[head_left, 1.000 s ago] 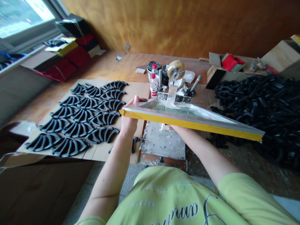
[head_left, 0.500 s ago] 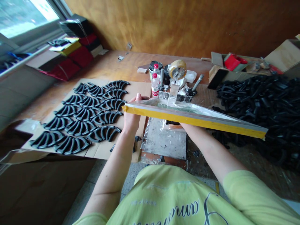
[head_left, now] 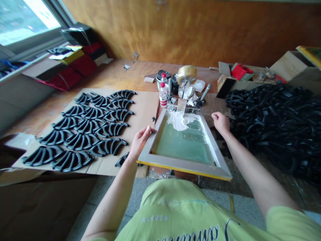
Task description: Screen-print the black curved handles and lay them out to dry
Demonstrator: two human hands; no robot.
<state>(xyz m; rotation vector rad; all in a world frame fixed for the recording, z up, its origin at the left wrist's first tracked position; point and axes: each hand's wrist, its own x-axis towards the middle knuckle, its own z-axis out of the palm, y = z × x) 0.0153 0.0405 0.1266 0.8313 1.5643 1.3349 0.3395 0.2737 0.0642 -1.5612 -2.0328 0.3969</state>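
Observation:
A framed screen [head_left: 147, 158] with a green mesh and yellow front edge lies low over the work spot, white paste near its far end. My left hand [head_left: 142, 139] is at the frame's left side, thumb and fingers closed on its edge. To the right of the frame, apart from it, my right hand [head_left: 221, 123] is held with its fingers curled; whatever is in them, if anything, is too small to make out. A flat scraper-like strip [head_left: 181, 106] stands at the frame's far end. The plate under the frame is hidden.
Rows of black curved parts [head_left: 82, 125] lie on cardboard [head_left: 146, 103] at left. A large heap of black parts [head_left: 273, 124] fills the right. Behind the frame stand bottles [head_left: 163, 97], a tape roll [head_left: 187, 74] and metal posts [head_left: 206, 92]. Boxes [head_left: 292, 67] are at the back right.
The frame has swung down from a raised, edge-on position to nearly flat. My right hand has come out from beneath it to its right side. My left hand stays at the left edge.

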